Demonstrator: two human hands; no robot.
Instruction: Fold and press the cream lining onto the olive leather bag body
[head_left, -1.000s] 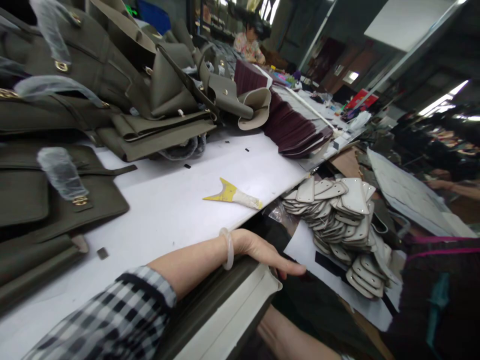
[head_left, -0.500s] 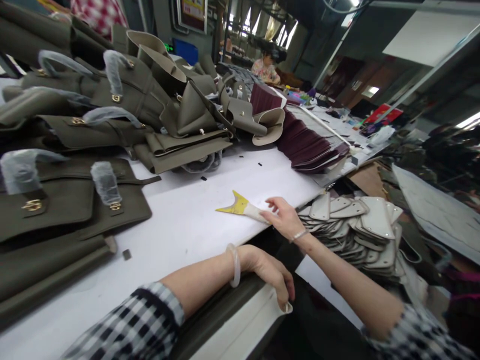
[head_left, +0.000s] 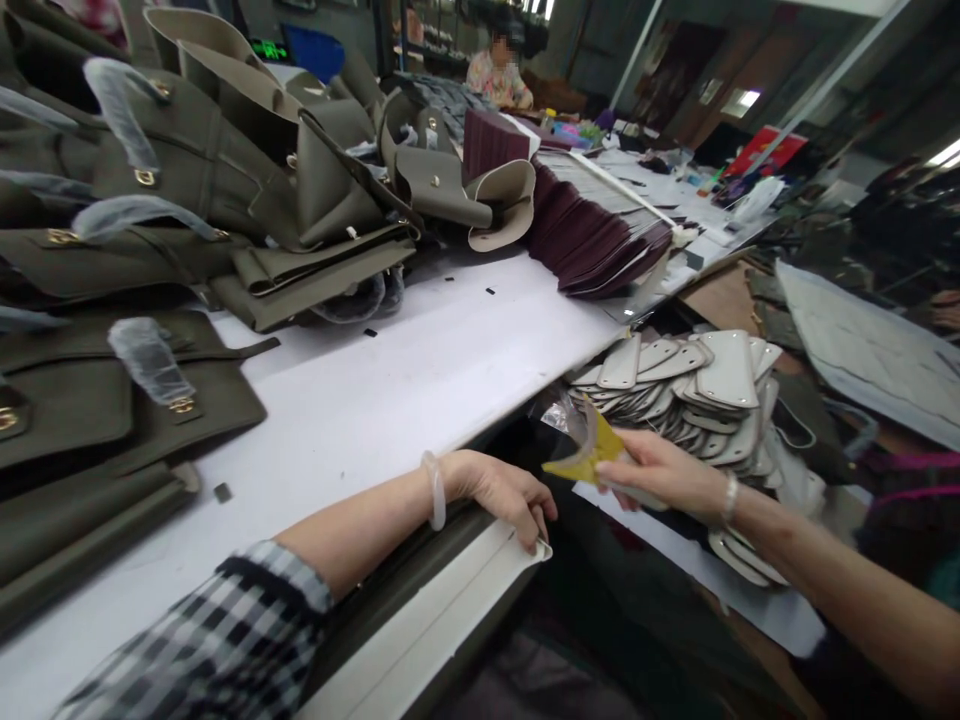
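My left hand [head_left: 511, 497], with a pale bangle at the wrist, is closed on the end of a long white strip [head_left: 442, 620] that lies over dark olive material at the table's front edge. To its right, my right hand [head_left: 649, 470] grips a yellow fork-shaped tool [head_left: 589, 458] by its pale handle. The tool's two points face up and left, off the table's edge. Beyond my right hand lies a pile of light grey leather pieces [head_left: 727, 370] with small holes.
Olive bags [head_left: 202, 170] with plastic-wrapped handles are heaped at the left on the white table [head_left: 360, 400]. A stack of maroon pieces [head_left: 592, 240] stands farther back. Another person [head_left: 499, 75] sits at the far end.
My right hand has picked up the yellow tool from the table and moved it right, past the edge. My left hand stays on the white strip. The view has shifted a little.
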